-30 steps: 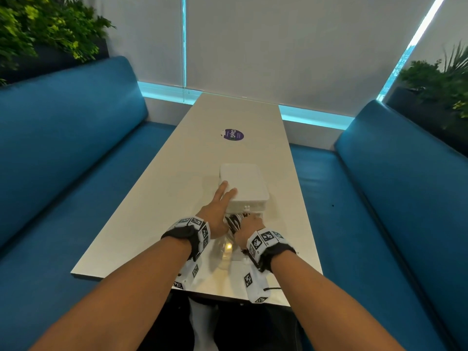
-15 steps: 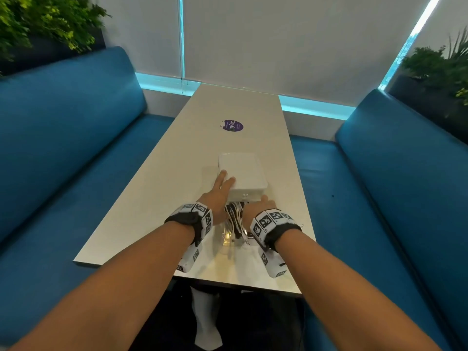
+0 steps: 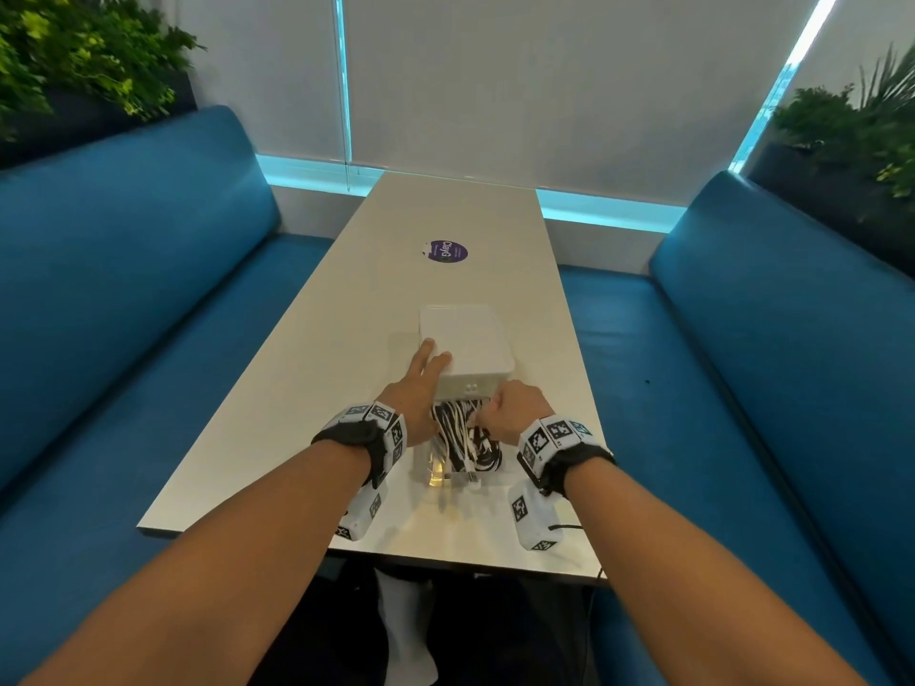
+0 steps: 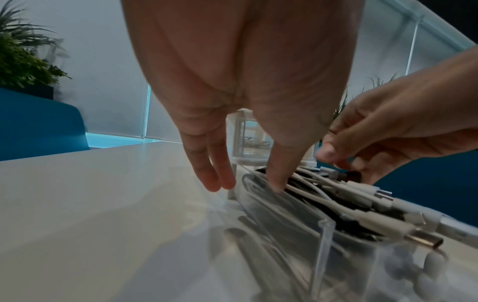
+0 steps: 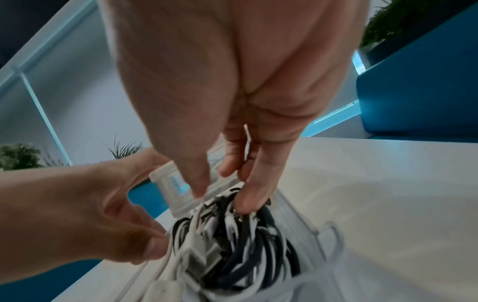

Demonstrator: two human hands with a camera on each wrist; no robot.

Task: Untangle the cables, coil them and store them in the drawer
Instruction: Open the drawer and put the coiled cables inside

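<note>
A white drawer box (image 3: 470,339) stands on the white table (image 3: 307,398). Its clear drawer (image 3: 435,475) is pulled out toward me and holds a bundle of black and white cables (image 3: 460,435). My left hand (image 3: 418,388) lies with straight fingers on the box's left side, and its thumb (image 4: 278,177) presses the cables (image 4: 336,196) just inside the drawer wall (image 4: 323,224). At the drawer's far right, my right hand (image 3: 515,410) curls over the bundle. Its fingers (image 5: 245,200) pinch the cables (image 5: 245,255) close to the box front.
A purple round sticker (image 3: 447,251) lies farther along the table. Blue benches (image 3: 124,289) (image 3: 742,363) run down both sides. Planters with green plants (image 3: 74,52) (image 3: 851,121) stand behind the backrests. The table's near edge (image 3: 445,561) is just below my wrists.
My right hand has moved from over the drawer's middle to its far right, uncovering more of the cables. My left hand stays on the box.
</note>
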